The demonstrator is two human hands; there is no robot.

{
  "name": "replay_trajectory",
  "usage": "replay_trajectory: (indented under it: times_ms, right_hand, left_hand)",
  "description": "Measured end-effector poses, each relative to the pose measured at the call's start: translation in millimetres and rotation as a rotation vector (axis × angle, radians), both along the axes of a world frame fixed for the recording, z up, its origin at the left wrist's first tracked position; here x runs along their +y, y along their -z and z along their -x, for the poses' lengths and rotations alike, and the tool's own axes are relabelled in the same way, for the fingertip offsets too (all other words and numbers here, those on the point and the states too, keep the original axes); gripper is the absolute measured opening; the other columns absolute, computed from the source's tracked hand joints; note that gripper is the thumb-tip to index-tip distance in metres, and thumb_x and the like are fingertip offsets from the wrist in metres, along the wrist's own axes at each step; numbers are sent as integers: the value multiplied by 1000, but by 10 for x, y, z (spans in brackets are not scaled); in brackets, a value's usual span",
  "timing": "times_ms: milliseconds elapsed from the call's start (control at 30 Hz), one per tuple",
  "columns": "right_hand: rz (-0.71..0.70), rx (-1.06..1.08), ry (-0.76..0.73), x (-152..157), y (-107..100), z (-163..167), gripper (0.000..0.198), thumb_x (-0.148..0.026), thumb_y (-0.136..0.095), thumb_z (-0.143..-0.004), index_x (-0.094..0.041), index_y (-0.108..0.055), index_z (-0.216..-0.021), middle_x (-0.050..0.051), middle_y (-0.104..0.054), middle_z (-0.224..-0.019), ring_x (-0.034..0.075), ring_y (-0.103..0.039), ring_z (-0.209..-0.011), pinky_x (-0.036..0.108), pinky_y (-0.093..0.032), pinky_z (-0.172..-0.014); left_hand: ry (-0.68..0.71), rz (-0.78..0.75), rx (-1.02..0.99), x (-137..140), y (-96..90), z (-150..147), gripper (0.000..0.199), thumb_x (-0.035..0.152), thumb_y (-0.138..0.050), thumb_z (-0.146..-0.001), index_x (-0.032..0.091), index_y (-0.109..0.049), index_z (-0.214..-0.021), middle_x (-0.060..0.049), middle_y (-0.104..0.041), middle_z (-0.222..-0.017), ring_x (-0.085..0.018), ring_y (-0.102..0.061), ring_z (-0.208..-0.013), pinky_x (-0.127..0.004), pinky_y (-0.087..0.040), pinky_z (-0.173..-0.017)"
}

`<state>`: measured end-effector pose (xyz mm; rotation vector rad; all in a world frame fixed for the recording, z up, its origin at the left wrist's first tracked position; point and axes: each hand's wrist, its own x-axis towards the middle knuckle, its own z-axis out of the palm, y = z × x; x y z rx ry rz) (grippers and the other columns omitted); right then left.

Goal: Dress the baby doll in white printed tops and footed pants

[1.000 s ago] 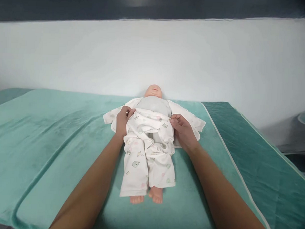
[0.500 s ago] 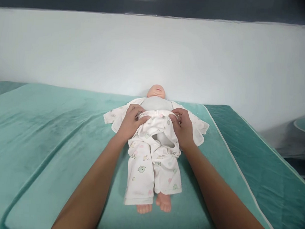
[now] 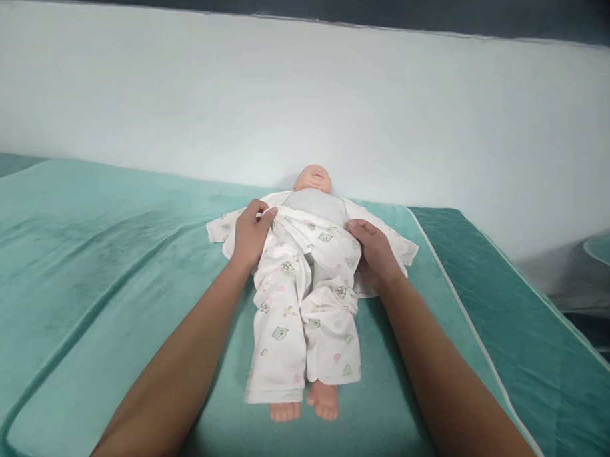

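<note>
A baby doll lies on its back, head toward the wall, bare feet toward me. Its legs are inside white printed baby pants. At the waistband's left side, my left hand pinches the fabric and holds it raised. My right hand has its thumb and fingers closed on the waistband at the right side. An open gap shows at the crotch of the pants. Under the doll a matching white jacket is spread open, its sleeves out to both sides. The doll's grey cloth torso shows above the waistband.
A green sheet with a raised fold on the left covers the surface. Darker green fabric lies along the right. Behind the doll's head stands a white wall, and another green-topped surface shows at far right.
My left hand has pulled its side of the waistband up and outward. The right hand has shifted slightly outward. The front of the pants is stretched flatter and the crotch gap looks smaller.
</note>
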<state>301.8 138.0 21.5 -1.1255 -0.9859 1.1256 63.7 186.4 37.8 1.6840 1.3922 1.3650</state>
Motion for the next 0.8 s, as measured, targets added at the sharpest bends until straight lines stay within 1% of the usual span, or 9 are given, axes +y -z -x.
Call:
replay_trajectory:
  times_ms: [100, 167, 300, 400, 467, 533, 633, 700, 800]
  right_hand:
    - [-1, 79, 25, 19, 53, -50, 35, -53, -72, -71, -25, -51, -72, -2, -47, -64, 16, -42, -59, 32, -38, -56]
    - [-1, 72, 53, 27, 80, -81, 37, -56, -68, -72, -26, -47, -69, -1, -45, -60, 18, -43, -58, 35, -37, -56]
    - [-1, 48, 63, 15, 101, -107, 36, -57, -65, -72, -27, -45, -67, 0, -44, -58, 22, -45, -60, 37, -36, -58]
    - [-6, 50, 3, -35, 79, -54, 33, -54, -66, -72, -27, -48, -73, 2, -50, -67, 23, -49, -66, 37, -39, -61]
    - [-8, 26, -47, -73, 58, 1, 32, -56, -62, -74, -27, -50, -78, 3, -54, -73, 24, -51, -69, 37, -41, -62]
    - [-6, 31, -79, -99, 45, 50, 32, -56, -62, -76, -26, -50, -80, 1, -54, -74, 21, -50, -67, 35, -41, -61]
    - [3, 83, -67, -98, 52, 92, 31, -49, -70, -75, -25, -52, -82, -3, -50, -70, 15, -45, -60, 30, -38, -57]
    - [3, 82, -41, -78, 69, 100, 30, -45, -73, -74, -25, -53, -86, -4, -49, -69, 13, -43, -58, 27, -36, -56]
    - [-10, 49, -40, -54, 89, 78, 29, -44, -72, -76, -25, -54, -87, -5, -48, -69, 12, -41, -58, 26, -35, -55]
  left_hand:
    - [-49, 4, 10, -2, 39, 37, 21, 42, -54, -85, 23, -49, -80, 3, -53, -81, -14, -45, -72, -26, -38, -68]
    - [-67, 1, 25, -6, 63, 61, 20, 41, -54, -85, 23, -49, -80, 3, -53, -81, -14, -46, -73, -26, -38, -70]
    - [-43, 15, 31, 7, 114, 96, 21, 40, -55, -84, 22, -50, -76, 3, -54, -78, -15, -48, -76, -26, -38, -73]
    - [62, 108, 13, 20, 143, 110, 24, 43, -56, -82, 21, -50, -73, 2, -53, -72, -15, -48, -72, -26, -38, -67]
    - [119, 181, -1, 13, 145, 114, 27, 45, -56, -82, 21, -51, -73, 2, -51, -68, -14, -46, -67, -26, -36, -61]
    - [155, 241, -5, -10, 129, 116, 30, 48, -55, -83, 21, -51, -72, 3, -49, -65, -14, -43, -63, -25, -34, -57]
    - [228, 339, -16, -58, 90, 119, 34, 52, -55, -84, 21, -49, -72, 4, -47, -63, -12, -40, -58, -25, -32, -54]
    - [278, 413, -54, -82, 69, 123, 36, 55, -57, -82, 21, -50, -75, 4, -50, -65, -12, -42, -59, -25, -33, -54]
    - [316, 531, -116, -99, 60, 130, 39, 59, -62, -78, 21, -54, -83, 1, -58, -77, -14, -51, -68, -25, -39, -56]
